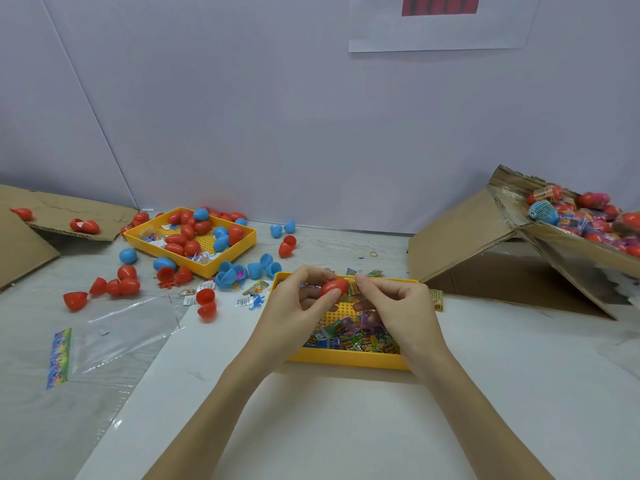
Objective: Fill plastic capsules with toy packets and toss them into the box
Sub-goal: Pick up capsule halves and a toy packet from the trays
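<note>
many empty capsule halves (pixel 194 233) still fill the far-left tray (pixel 242 244). over the near tray's (pixel 346 360) far edge the left hand (pixel 298 306) grips a red capsule (pixel 334 287), the right hand (pixel 398 306) pinching at it. the box (pixel 568 247) at right already holds many filled ones.

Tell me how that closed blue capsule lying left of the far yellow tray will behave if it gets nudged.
The blue capsule looks rounded and egg-shaped, so it would probably roll or wobble off. It seems thin plastic, likely light. Its glossy surface may slip under the fingers.
</note>
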### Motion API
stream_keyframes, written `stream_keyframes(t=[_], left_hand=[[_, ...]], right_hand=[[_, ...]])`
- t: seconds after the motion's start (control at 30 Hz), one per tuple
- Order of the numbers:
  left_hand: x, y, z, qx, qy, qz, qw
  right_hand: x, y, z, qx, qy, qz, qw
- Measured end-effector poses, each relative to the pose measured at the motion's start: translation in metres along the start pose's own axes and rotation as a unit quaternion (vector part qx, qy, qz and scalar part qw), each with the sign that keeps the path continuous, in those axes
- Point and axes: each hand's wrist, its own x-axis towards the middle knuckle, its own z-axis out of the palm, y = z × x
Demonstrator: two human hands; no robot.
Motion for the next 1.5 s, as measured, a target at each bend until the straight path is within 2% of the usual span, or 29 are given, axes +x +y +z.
stream_keyframes(t=[0.43,0.67,0.83,1.0,1.33,1.5], left_hand=[[0.0009,-0.0008,-0.0014,-0.006,0.002,-0.017,1.000],[0.0003,-0.0014,-0.0038,-0.012,0.023,0.007,1.000],[0.0006,-0.0003,-0.0041,-0.037,0.040,0.012,0.998],[0.0004,0.0006,-0.0060,-0.054,0.036,0.003,0.998],[-0.0004,-0.0012,-0.0061,-0.038,0.024,0.024,0.999],[-0.0016,-0.0001,-0.0044,-0.020,0.035,0.059,0.997]], right_hand=[[0.0015,0.0011,-0.0005,0.019,-0.003,0.014,1.000],[0.0010,0.0016,-0.0010,-0.032,-0.036,-0.036,0.998],[0.0031,-0.0008,-0.0048,0.006,-0.051,-0.040,0.998],[0.0039,0.0006,-0.0049,-0.002,-0.054,-0.045,0.998],[0.0034,0.0013,-0.0060,-0.042,-0.071,-0.036,0.996],[0.0018,-0.0011,-0.0043,-0.056,-0.073,-0.047,0.995]])
